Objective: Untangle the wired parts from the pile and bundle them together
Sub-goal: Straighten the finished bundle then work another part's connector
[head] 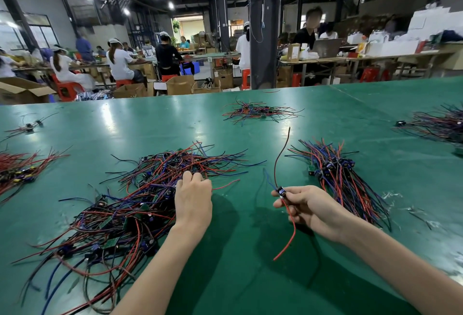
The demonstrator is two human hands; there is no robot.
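A person's two bare forearms reach over a wide green table (250, 124) in a busy workshop. The right hand (308, 208) is raised above the table and pinches one wired part (281, 191) by its small dark component between thumb and fingertips. A dark wire rises from it, away from the person, a short blue wire strays left, and a red wire hangs down toward the person. The left hand (193, 194) rests palm down on the right edge of the tangled pile (120, 204), a broad heap of red, blue and black wires with small green circuit boards. Its fingers curl down among the strands, and their tips are hidden, so whether they grip anything cannot be told. The sorted bundle (343, 179) lies just beyond and to the right of the right hand. Its long axis runs diagonally from far left to near right, with the components clustered toward the far end. The right hand is clearly the nearer one to it, so laying the held part alongside would likely mean turning the part to match that diagonal. Bare table lies between pile and bundle, giving open room. More wire heaps sit well apart: one far ahead (260, 112), one at the right edge (441, 124), and a red bundle (20, 169) at the left.
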